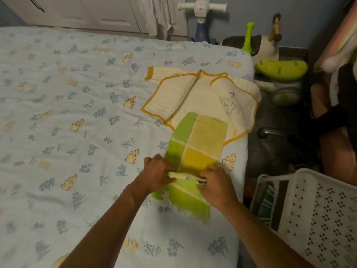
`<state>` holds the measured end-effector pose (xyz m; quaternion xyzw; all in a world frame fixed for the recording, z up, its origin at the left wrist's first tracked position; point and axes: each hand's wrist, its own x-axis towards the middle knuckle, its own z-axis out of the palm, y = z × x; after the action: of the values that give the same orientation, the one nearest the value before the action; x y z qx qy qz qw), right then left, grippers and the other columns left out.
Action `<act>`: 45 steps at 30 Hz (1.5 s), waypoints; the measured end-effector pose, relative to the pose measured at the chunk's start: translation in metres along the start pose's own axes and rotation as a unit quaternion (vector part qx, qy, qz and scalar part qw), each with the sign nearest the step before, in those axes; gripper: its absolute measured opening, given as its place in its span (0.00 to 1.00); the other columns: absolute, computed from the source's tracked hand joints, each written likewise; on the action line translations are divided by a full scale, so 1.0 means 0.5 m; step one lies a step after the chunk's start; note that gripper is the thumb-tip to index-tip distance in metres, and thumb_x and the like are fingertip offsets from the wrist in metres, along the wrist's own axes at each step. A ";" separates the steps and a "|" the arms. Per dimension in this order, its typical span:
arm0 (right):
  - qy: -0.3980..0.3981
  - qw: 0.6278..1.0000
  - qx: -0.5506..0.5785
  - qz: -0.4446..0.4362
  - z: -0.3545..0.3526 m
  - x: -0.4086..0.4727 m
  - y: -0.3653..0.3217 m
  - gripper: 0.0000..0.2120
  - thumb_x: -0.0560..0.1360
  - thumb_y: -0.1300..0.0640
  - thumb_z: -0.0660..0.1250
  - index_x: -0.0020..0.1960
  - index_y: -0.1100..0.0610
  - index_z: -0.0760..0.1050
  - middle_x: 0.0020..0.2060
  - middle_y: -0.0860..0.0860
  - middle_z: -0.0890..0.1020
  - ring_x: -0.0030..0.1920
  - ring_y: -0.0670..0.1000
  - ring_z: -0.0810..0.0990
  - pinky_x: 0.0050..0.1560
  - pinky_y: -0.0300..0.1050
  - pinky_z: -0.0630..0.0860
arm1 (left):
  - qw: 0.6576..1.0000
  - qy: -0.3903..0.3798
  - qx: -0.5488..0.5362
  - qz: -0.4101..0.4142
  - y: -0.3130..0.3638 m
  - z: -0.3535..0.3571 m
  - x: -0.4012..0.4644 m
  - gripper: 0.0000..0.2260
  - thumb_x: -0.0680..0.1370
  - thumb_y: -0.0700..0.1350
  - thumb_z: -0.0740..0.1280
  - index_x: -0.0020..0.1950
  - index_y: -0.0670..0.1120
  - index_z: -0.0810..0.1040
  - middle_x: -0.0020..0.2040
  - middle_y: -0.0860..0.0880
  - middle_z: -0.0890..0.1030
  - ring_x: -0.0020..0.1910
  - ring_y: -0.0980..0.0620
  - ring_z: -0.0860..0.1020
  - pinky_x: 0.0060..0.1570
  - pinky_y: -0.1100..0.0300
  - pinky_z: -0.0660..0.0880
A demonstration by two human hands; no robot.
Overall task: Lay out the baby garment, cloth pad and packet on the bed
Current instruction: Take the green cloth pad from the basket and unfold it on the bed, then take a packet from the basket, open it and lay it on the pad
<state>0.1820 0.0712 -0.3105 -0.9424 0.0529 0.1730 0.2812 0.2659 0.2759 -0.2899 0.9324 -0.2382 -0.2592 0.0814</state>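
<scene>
A cream baby garment (195, 93) with mustard trim lies spread near the bed's right edge, one sleeve hanging over it. A green and yellow checked cloth pad (195, 144) lies lengthwise on the bed, its far end overlapping the garment's hem. Across the pad's middle sits a slim pale green packet (182, 176). My left hand (156, 173) grips the packet's left end and my right hand (216, 182) grips its right end, both resting on the pad.
The bed (77, 113) has a pale blue sheet with flower and animal prints. A white perforated basket (318, 213) stands at the right. Ride-on toys (280, 68) and a scooter (201, 16) stand on the floor past the bed's corner.
</scene>
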 end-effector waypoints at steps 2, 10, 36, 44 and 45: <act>-0.026 0.999 0.007 -0.035 0.000 -0.045 -0.017 0.05 0.72 0.51 0.68 0.40 0.50 0.74 0.40 0.48 0.72 0.45 0.53 0.74 0.42 0.49 0.72 | 1.000 0.019 -0.004 0.014 0.002 -0.007 -0.046 0.06 0.71 0.53 0.73 0.47 0.55 0.83 0.44 0.58 0.79 0.52 0.53 0.70 0.49 0.54 0.58; -0.149 0.989 0.001 -0.007 0.079 -0.224 -0.060 0.14 0.76 0.47 0.62 0.59 0.51 0.74 0.57 0.52 0.80 0.60 0.56 0.77 0.55 0.48 0.73 | 0.996 -0.092 -0.017 0.007 0.012 0.069 -0.219 0.10 0.73 0.50 0.68 0.54 0.53 0.82 0.54 0.50 0.83 0.53 0.49 0.80 0.46 0.60 0.71; -0.045 0.982 0.183 0.026 -0.107 -0.419 0.035 0.14 0.76 0.50 0.64 0.61 0.50 0.77 0.58 0.51 0.81 0.57 0.53 0.80 0.57 0.50 0.78 | 0.984 -0.116 -0.133 -0.029 0.358 0.048 -0.279 0.12 0.77 0.52 0.68 0.60 0.53 0.78 0.50 0.51 0.81 0.44 0.54 0.79 0.44 0.62 0.73; 0.173 0.940 0.273 0.107 -0.312 -0.530 0.264 0.10 0.76 0.55 0.66 0.56 0.50 0.79 0.51 0.46 0.84 0.50 0.46 0.82 0.54 0.47 0.79 | 0.972 0.039 -0.227 0.040 0.701 0.011 -0.199 0.05 0.78 0.47 0.68 0.52 0.50 0.81 0.45 0.54 0.82 0.39 0.61 0.78 0.36 0.76 0.68; 0.194 0.935 0.270 0.125 -0.324 -0.543 0.295 0.11 0.75 0.56 0.67 0.56 0.50 0.79 0.53 0.47 0.84 0.52 0.47 0.81 0.56 0.47 0.79 | 0.970 0.040 -0.236 0.042 0.734 0.021 -0.188 0.05 0.78 0.48 0.68 0.53 0.51 0.81 0.46 0.56 0.82 0.41 0.60 0.78 0.37 0.75 0.68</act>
<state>-0.0529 -0.1405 -0.1625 -0.8318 0.2684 -0.0005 0.4859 0.0422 0.0008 -0.1563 0.8857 -0.2056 -0.2671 0.3193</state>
